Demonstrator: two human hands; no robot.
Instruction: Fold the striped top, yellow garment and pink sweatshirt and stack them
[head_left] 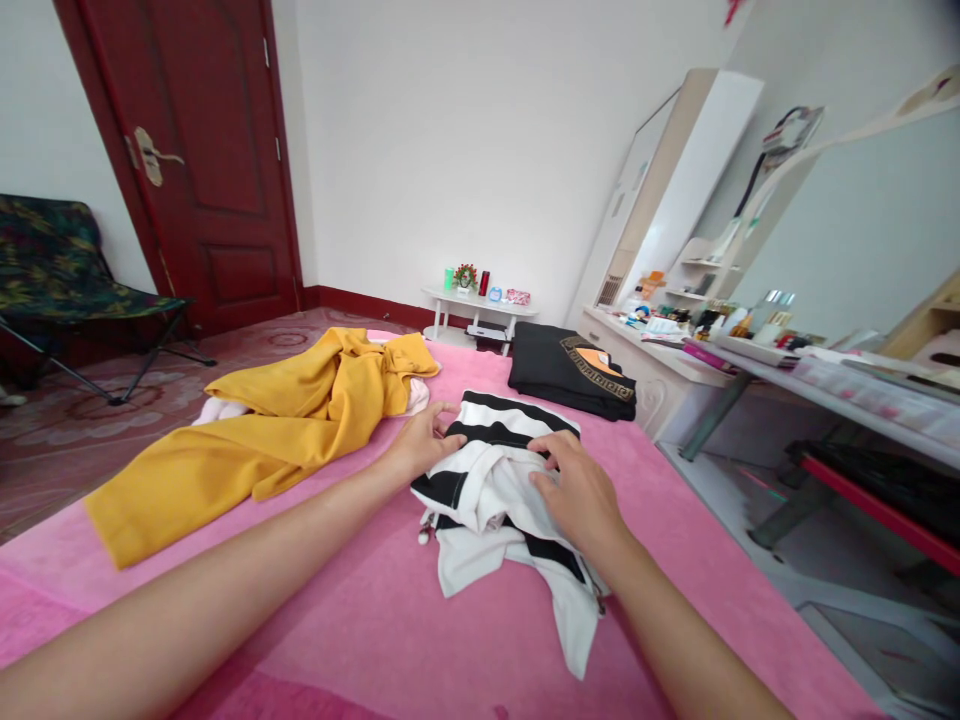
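Note:
A black-and-white striped garment (pixel 501 488) lies partly folded on the pink bed cover (pixel 360 620). My left hand (pixel 426 440) rests on its left edge with fingers bent and pinching the fabric. My right hand (pixel 576 490) presses down on the garment's right side, fingers spread over the cloth. A white part of the garment trails toward me between my forearms.
A yellow garment (pixel 262 440) is spread on the bed to the left. A folded black garment with an orange print (pixel 574 372) lies at the far end. A cluttered dressing table (pixel 720 345) stands right, a small white table (pixel 480 300) beyond, a folding chair (pixel 67 290) and red door (pixel 202 160) left.

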